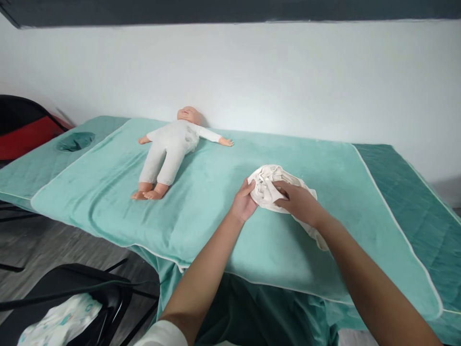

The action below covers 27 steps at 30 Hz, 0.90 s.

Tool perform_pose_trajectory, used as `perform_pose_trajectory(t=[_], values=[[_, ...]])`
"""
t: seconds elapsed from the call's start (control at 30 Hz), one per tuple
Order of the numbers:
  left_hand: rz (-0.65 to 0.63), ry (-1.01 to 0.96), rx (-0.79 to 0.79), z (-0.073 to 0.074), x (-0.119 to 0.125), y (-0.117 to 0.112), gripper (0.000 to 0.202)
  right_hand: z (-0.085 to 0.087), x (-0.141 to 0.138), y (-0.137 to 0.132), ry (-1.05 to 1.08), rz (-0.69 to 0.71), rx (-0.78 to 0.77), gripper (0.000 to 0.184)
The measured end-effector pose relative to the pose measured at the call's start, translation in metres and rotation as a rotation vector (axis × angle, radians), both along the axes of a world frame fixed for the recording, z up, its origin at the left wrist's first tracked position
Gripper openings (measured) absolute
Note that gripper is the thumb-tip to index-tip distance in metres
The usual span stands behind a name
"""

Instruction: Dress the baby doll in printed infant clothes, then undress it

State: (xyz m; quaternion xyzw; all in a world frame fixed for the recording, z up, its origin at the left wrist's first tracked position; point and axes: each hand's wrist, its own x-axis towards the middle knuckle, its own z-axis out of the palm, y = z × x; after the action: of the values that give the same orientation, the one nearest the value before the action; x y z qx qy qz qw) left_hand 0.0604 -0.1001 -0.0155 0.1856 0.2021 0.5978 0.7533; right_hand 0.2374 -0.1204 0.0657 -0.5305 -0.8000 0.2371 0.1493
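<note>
Both my hands are on a bunched white cloth garment (268,185) above the green bed cover. My left hand (246,199) grips its left edge, thumb on top. From the right, my right hand (297,199) pinches a fold near the middle, with its fingertips partly hidden in the fabric. A loose end of the cloth hangs down to the right beneath my right wrist. Farther left, a baby doll (169,144) with a white cloth body lies on its back, arms spread and feet toward me. Neither hand touches the doll.
A light green blanket (212,221) with white piping covers the darker green bed (425,202) along a white wall. The bed has a face hole (76,142) at its left end. A black chair (118,293) at lower left holds a printed diaper (63,319). A red-and-black chair (29,129) stands beyond.
</note>
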Motion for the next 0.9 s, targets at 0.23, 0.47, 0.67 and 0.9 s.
perform_pose_trajectory(t=[0.23, 0.47, 0.67, 0.9], values=[[0.101, -0.023, -0.056, -0.001, 0.0, 0.004, 0.013, 0.022, 0.035, -0.02, 0.6, -0.254, 0.105, 0.016], [-0.019, 0.192, 0.033, 0.002, 0.005, -0.005, 0.029, -0.008, 0.014, -0.006, 0.549, -0.1, 0.113, 0.045], [-0.097, 0.201, 0.023, 0.005, 0.002, -0.007, 0.031, -0.033, -0.004, 0.004, 0.5, -0.059, 0.066, 0.031], [0.035, 0.016, -0.059, 0.002, -0.001, 0.003, 0.016, -0.003, 0.019, -0.011, 0.945, -0.484, 0.104, 0.03]])
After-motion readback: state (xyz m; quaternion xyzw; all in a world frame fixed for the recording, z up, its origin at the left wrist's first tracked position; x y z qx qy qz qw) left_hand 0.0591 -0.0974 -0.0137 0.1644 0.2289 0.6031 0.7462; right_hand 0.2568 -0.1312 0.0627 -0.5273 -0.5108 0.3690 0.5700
